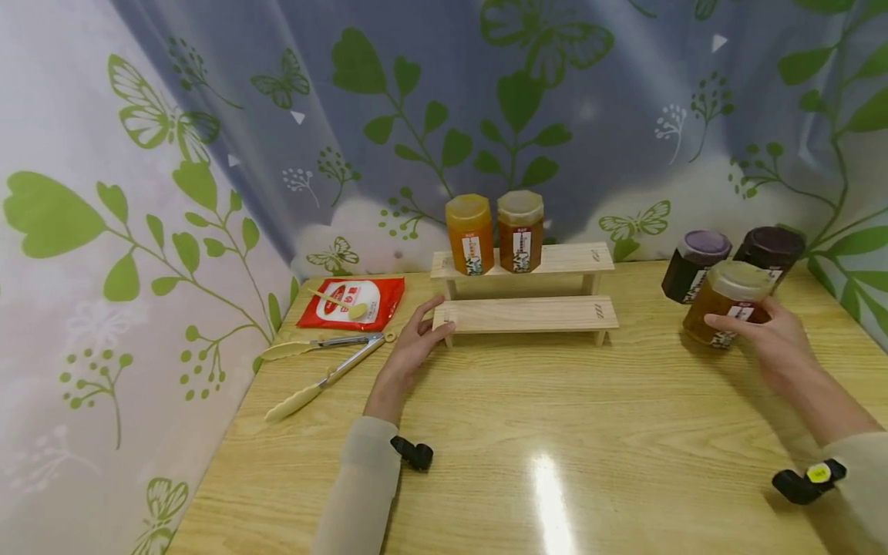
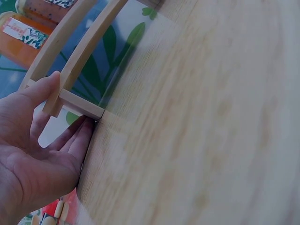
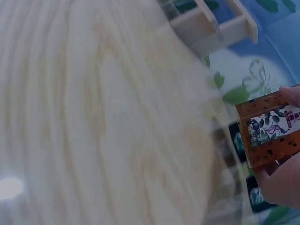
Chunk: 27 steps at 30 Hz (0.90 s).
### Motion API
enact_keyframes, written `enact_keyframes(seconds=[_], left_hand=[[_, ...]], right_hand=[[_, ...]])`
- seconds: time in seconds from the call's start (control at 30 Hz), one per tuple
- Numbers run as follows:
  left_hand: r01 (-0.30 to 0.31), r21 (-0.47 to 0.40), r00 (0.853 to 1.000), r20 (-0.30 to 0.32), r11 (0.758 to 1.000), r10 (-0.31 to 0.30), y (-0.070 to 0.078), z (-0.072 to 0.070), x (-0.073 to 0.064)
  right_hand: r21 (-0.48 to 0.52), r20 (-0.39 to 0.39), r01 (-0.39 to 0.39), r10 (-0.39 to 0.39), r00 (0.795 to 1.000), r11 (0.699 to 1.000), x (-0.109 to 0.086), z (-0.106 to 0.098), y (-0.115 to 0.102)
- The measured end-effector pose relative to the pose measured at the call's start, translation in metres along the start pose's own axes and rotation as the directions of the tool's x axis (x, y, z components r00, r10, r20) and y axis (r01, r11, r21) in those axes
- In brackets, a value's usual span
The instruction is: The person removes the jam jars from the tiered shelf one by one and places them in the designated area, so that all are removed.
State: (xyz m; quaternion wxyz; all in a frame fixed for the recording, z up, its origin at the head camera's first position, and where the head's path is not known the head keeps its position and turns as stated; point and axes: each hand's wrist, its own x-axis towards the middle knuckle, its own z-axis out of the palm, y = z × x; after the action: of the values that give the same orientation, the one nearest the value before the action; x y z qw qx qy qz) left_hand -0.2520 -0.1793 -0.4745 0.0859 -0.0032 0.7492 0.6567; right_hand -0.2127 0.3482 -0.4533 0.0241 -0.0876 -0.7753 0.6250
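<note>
Beige sleeves [image 1: 362,489] are reaching over the wood-grained surface [image 1: 499,470], each wearing a small black device [image 1: 416,455]. Both hands are working: the left hand [image 1: 411,343] is gripping the left end of a two-tier wooden stand [image 1: 527,314], thumb and fingers partly spread around the lower board's end. Over at the right, the right hand [image 1: 782,339] is curling its thumb and fingers around an amber jar [image 1: 713,302]; whether its base is touching the surface, one cannot tell. Just behind it, a purple-lidded jar [image 1: 694,266] and a dark-lidded jar [image 1: 771,250] are standing. On the upper board, an orange jar [image 1: 470,239] and a brownish jar [image 1: 520,235] are standing side by side. At the left, a red-and-white packet [image 1: 372,297] is lying under a pale spoon [image 1: 357,311], with spread tongs [image 1: 354,360] lying in front.
</note>
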Motion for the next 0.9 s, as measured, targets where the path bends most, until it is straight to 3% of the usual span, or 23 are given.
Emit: enact_keyframes(seconds=[0.13,0.27,0.47,0.7,0.9], left_hand=[[0.005,0.003,1.0,-0.003,1.0,-0.005,-0.002,-0.002,0.001],[0.006,0.006,1.0,-0.011,1.0,-0.006,-0.001,-0.002,0.0],[0.012,0.006,1.0,-0.003,1.0,-0.012,-0.001,-0.001,0.0],[0.017,-0.001,1.0,-0.002,1.0,-0.017,0.0,-0.002,0.0],[0.007,0.003,1.0,0.01,1.0,-0.007,0.002,-0.001,0.0]], right_hand=[[0.141,-0.035,-0.016,0.021,0.999,0.99,0.0,-0.013,0.01],[0.196,-0.07,-0.001,0.015,0.997,0.981,0.003,-0.024,0.018],[0.11,-0.109,0.015,-0.003,0.994,0.994,0.007,-0.041,0.026],[0.227,-0.078,0.129,-0.115,0.99,0.965,0.016,-0.055,0.04],[0.148,-0.047,0.103,-0.097,0.994,0.984,0.016,-0.063,0.043]])
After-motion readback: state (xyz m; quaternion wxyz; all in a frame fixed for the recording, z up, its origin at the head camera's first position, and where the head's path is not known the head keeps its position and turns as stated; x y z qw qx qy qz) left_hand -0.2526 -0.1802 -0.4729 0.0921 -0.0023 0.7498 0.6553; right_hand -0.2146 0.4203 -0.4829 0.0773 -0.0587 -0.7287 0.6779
